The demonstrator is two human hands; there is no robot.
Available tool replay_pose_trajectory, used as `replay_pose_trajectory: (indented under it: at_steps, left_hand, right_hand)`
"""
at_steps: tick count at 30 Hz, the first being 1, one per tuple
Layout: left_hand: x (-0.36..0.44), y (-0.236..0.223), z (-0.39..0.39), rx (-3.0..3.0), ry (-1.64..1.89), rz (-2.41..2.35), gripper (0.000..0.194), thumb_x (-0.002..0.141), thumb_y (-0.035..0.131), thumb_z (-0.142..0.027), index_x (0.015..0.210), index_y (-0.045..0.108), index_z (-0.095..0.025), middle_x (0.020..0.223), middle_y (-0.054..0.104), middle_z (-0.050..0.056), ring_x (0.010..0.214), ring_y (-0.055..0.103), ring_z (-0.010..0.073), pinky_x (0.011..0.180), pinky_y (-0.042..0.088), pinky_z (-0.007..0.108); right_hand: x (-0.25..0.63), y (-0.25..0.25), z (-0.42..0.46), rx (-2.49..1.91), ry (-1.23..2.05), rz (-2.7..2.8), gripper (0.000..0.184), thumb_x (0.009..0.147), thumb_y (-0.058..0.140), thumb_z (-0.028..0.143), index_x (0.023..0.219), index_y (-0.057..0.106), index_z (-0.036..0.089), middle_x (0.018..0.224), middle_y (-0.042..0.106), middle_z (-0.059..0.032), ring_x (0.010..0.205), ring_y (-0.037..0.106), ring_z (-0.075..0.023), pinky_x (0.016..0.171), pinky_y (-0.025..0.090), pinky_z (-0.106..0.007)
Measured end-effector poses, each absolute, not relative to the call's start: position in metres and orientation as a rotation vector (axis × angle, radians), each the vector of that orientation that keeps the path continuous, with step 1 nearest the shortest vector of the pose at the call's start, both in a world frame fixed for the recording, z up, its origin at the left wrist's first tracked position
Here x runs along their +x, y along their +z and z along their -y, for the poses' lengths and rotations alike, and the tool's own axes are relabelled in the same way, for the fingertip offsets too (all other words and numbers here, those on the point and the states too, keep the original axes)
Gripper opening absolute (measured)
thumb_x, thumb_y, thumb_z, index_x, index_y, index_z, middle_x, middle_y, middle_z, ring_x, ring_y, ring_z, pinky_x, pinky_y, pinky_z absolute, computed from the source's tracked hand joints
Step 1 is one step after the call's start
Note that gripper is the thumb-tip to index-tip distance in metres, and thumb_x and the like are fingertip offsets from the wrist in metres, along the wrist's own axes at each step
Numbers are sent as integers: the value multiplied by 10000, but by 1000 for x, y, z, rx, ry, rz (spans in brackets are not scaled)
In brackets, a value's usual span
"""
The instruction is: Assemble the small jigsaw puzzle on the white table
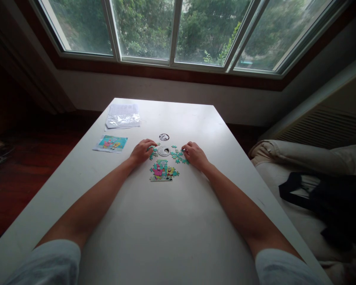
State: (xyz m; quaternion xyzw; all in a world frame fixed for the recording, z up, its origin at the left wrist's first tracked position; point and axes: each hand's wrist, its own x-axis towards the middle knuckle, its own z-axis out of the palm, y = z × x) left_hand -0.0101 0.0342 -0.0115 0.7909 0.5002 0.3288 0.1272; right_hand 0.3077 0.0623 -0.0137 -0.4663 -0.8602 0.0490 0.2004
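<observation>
A partly joined jigsaw puzzle [162, 171] with a pink and a yellow cartoon figure lies flat on the white table [169, 221]. Above it, loose turquoise puzzle pieces [178, 156] are scattered on the right, and a smaller group of pieces [153, 153] sits on the left. My left hand [142, 151] rests at the left group, fingers apart and bent over the pieces. At the edge of the right group, my right hand [195, 155] has its fingertips drawn together on what looks like a puzzle piece, mostly hidden by the fingers.
Between the hands lies a round silvery can-like object [163, 151], with a smaller dark-rimmed disc [164, 137] behind it. A printed cartoon picture [111, 143] and a clear plastic bag with papers [124, 115] lie on the left. Dark clothing [338, 194] lies on a pale sofa [284, 158] at right.
</observation>
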Motion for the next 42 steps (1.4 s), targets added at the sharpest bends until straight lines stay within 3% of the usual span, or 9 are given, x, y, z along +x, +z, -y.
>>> replay_pose_trajectory:
  at_steps: [11, 18, 22, 26, 31, 36, 42]
  left_hand:
    - [-11, -13, -35, 2312, 947, -1435, 328, 896, 501, -196, 1119, 734, -253, 1221, 678, 46, 1172, 599, 238, 1083, 483, 425]
    - [-11, -14, -35, 2350, 948, -1434, 305, 909, 500, -197, 1105, 730, -247, 1218, 680, 42, 1162, 596, 235, 1067, 484, 419]
    - [-10, -12, -34, 2422, 930, -1408, 294, 916, 507, -188, 1112, 720, -244, 1216, 676, 43, 1152, 591, 231, 1055, 481, 414]
    - [-5, -4, -27, 2579, 849, -1370, 258, 930, 532, -211, 1112, 713, -241, 1129, 687, 55, 1078, 586, 240, 965, 494, 404]
    - [10, 8, -14, 2755, 651, -1159, 170, 963, 544, -298, 931, 694, -226, 940, 674, 49, 925, 585, 213, 815, 468, 347]
    - [22, 14, -6, 2803, 522, -1016, 283, 945, 601, -461, 829, 625, -205, 858, 643, 38, 850, 572, 193, 727, 413, 308]
    - [27, 15, -2, 2859, 414, -937, 399, 923, 609, -559, 763, 582, -195, 818, 621, 38, 793, 544, 184, 719, 384, 304]
  right_hand:
    - [309, -11, -62, -1328, 163, 2386, 157, 964, 575, 251, 1033, 716, 237, 1060, 637, -95, 1036, 574, -259, 908, 481, -384]
    - [313, -12, -66, -1402, 220, 2407, 100, 903, 602, 199, 965, 679, 218, 1033, 634, -96, 1019, 564, -257, 872, 461, -368]
    - [314, -10, -67, -1374, 300, 2371, 86, 841, 613, 175, 913, 654, 198, 949, 645, -72, 903, 570, -216, 797, 443, -325]
    - [313, -11, -66, -1307, 473, 2261, 69, 801, 623, 183, 859, 655, 202, 822, 660, -21, 749, 562, -169, 703, 426, -288]
    - [310, -13, -65, -1199, 617, 2034, 255, 853, 620, 263, 1091, 711, 235, 810, 684, -4, 721, 588, -158, 736, 464, -302]
    - [300, -15, -64, -1103, 977, 1789, 216, 813, 712, 356, 977, 723, 218, 820, 711, -14, 739, 647, -165, 714, 502, -301]
    - [289, -7, -54, -1024, 1469, 1392, 363, 723, 834, 415, 922, 618, 202, 884, 764, -44, 806, 730, -190, 690, 545, -286]
